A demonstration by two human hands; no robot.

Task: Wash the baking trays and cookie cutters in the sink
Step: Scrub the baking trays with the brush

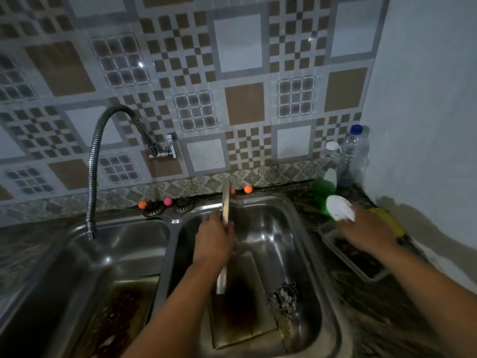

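Observation:
My left hand (215, 235) grips a baking tray (225, 202) held on edge, upright over the right sink basin (291, 244). A second, stained baking tray (240, 308) lies flat in that basin, with metal cookie cutters (284, 297) beside it on the right. Another soiled tray (116, 313) lies in the left basin (77, 254). My right hand (366, 232) reaches to the counter and touches a white lid (336, 206) on a green container (321, 189), above one more dirty tray (361, 264) on the counter. Whether the fingers hold the lid is unclear.
A flexible hose tap (94, 161) hangs over the left basin. Two clear plastic bottles (352, 156) stand in the back right corner. Sink strainers (169, 205) and small orange and pink balls (247, 189) sit on the ledge. A yellow cloth (389, 219) lies by the wall.

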